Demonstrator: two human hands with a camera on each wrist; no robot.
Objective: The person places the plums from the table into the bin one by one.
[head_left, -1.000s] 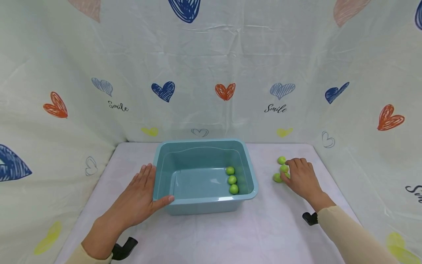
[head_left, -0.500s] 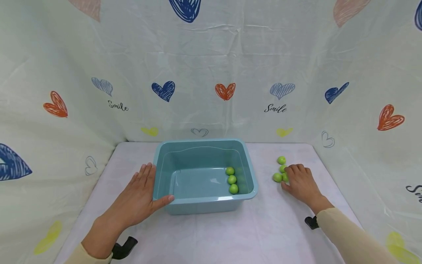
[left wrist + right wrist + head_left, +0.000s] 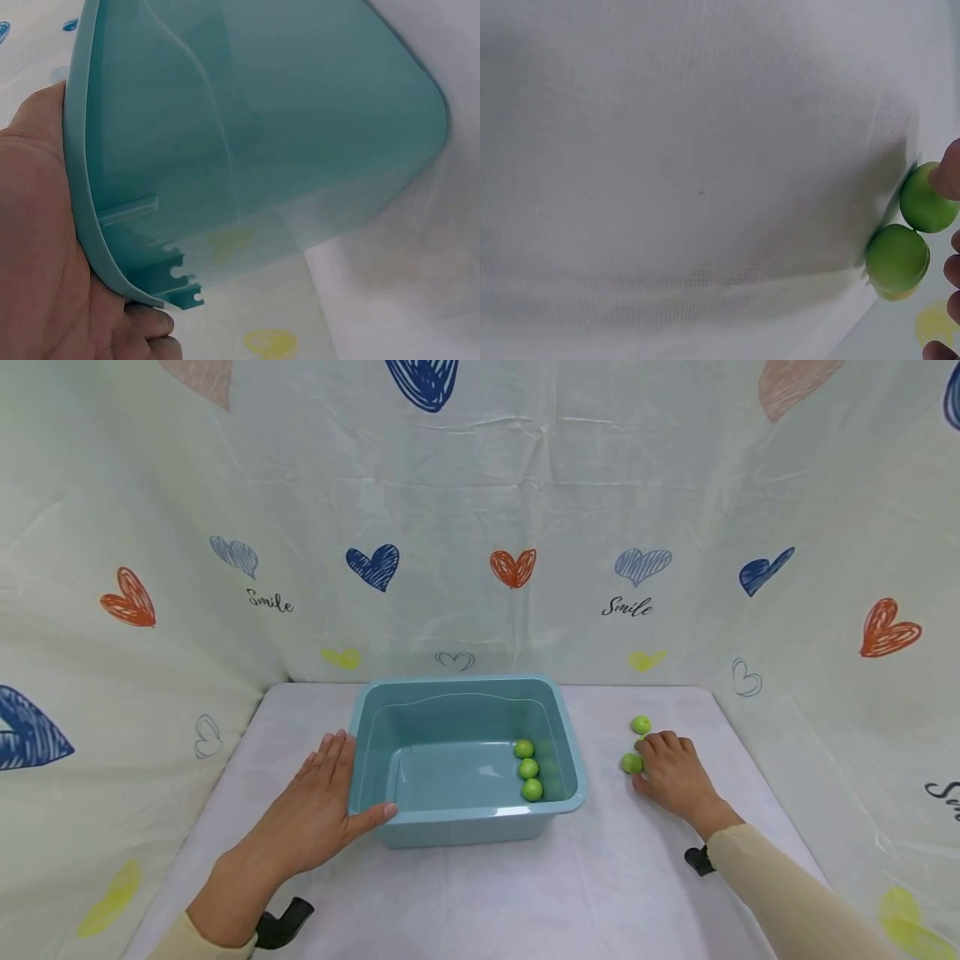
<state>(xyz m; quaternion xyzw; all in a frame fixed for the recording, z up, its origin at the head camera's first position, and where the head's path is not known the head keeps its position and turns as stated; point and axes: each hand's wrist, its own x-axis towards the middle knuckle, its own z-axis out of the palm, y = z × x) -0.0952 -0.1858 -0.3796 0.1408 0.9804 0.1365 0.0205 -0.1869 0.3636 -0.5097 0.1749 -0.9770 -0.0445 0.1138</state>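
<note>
A green ball (image 3: 922,206) lay at the thumb tip of the right hand (image 3: 678,777), which touched it in the right wrist view. The other fingertips stood bent just below, apart from one another; whether they had tightened on the ball I cannot tell. A second ball (image 3: 895,259) sat against the first, beyond the thumb.

From the head view, the hand came down over this small group, knuckles up, and hid part of it. One ball (image 3: 632,763) showed just left of the fingers, near the thumb, and the farthest ball (image 3: 641,725) lay beyond the fingertips. All of these were on the white table cover (image 3: 487,902), right of the blue-green bin (image 3: 468,817).

Inside the bin three green balls (image 3: 528,768) stood in a row along its right wall. The left hand (image 3: 307,814) lay flat against the bin's left side, grasping nothing in its curl: fingers straight and together, thumb stretched over the near rim.

Pale sleeves (image 3: 798,897) covered both forearms, and a hanging sheet (image 3: 450,477) printed with hearts and "Smile" rose behind the table.
</note>
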